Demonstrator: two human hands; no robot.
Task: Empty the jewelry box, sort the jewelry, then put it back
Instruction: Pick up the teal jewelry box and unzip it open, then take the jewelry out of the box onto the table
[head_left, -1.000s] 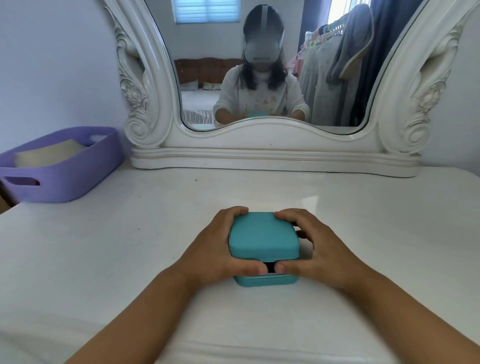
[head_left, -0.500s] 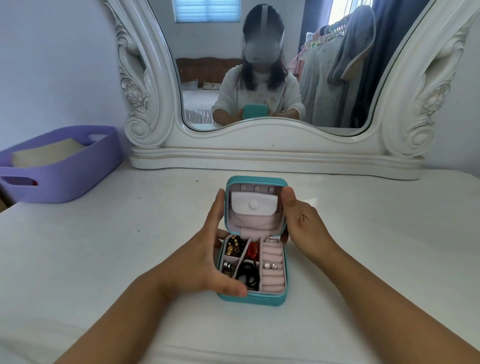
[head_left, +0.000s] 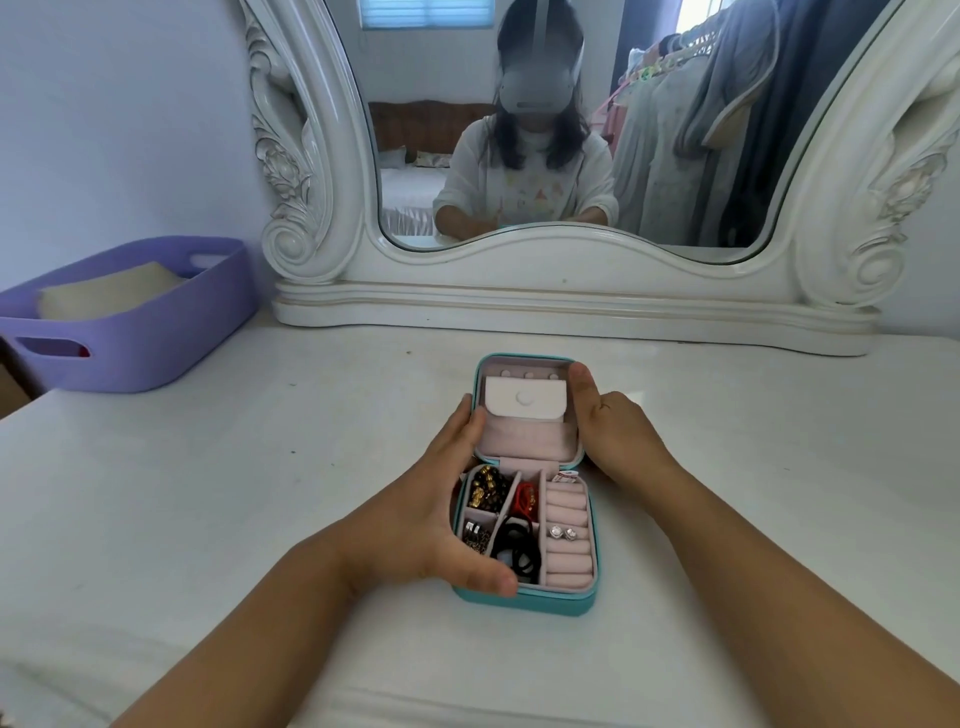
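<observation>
The jewelry box (head_left: 582, 605) is blue-green and sits open in the middle of the white table (head_left: 208, 519), on the near side. Its lid (head_left: 524, 410) is tipped back, away from the person, and is pink inside with a little white pocket (head_left: 524, 397) that has a snap.

The bottom part has small rooms. In the far left room are gold beads (head_left: 485, 491). Next to them, in the middle, is something red (head_left: 525, 501). Near that are black hair ties (head_left: 517, 551). In the near left room are small silver and dark bits (head_left: 474, 535), too tiny to tell what they are. On the right side are soft pink rolls (head_left: 569, 540), and two shiny earrings (head_left: 563, 532) are stuck between them.

The left hand (head_left: 415, 530) wraps around the left side of the box. Its thumb lies across the near edge and its fingertips reach up to the left side of the lid. The right hand (head_left: 608, 431) holds the right side of the lid, with its thumb on the lid's edge and its fingers curled behind.

Far back stands a big white mirror (head_left: 571, 291) with curly carving. In it you can see the person. At the far left of the table sits a purple basket (head_left: 145, 348) with something cream-colored (head_left: 104, 291) inside.
</observation>
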